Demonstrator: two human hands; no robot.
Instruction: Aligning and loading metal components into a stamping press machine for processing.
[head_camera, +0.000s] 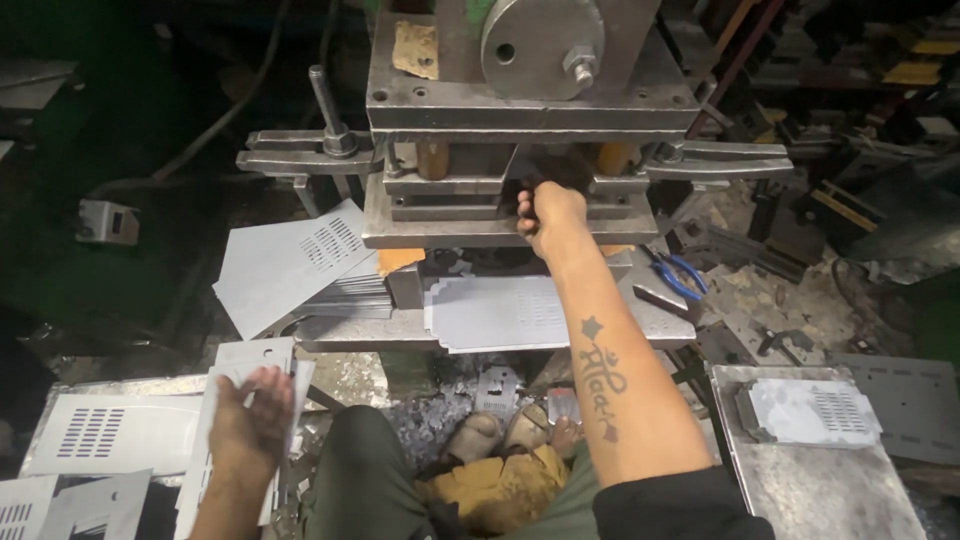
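A: Right hand (548, 215)?
B: Reaching into press (520, 120) gap, fingers curled on a dark part between die plates; what exactly, cannot tell.
A: Left hand (248, 420)?
B: Flat on top sheet of blank stack (250, 360), fingers spread apart, pressing down, not gripping.
A: Around right fingers?
B: Notched sheet (495, 312) lying on press bed just below them; blue-handled pliers (680, 275) off to their right.
A: Around left fingers?
B: Slotted sheet (110, 435) just left of them; another slotted sheet (290, 262) leaning above, well apart. Finished pieces (810, 412) on table (830, 490) far right.
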